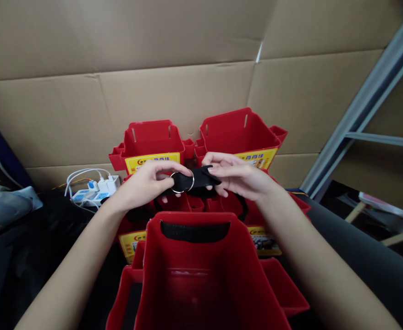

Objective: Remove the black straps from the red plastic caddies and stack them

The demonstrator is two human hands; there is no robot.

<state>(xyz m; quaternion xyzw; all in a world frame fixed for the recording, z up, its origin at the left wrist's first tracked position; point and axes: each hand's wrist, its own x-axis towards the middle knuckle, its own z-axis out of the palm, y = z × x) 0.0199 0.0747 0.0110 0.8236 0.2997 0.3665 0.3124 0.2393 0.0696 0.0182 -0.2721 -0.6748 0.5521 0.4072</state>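
My left hand (146, 183) pinches a metal ring (182, 182) threaded onto a black strap (201, 178). My right hand (237, 176) grips the other end of that strap, fingers over its top edge. Both hands hold it above several red plastic bins. The nearest red bin (204, 279) stands right below my forearms, with a black handle slot in its far wall. Two more red bins (151, 140) (239, 133) with yellow labels stand behind, against the cardboard.
Large cardboard sheets (173, 91) form the wall behind. A white power strip with plugs and cables (96, 189) lies at the left. A grey metal shelf frame (366, 101) rises at the right, with dark fabric (359, 247) below it.
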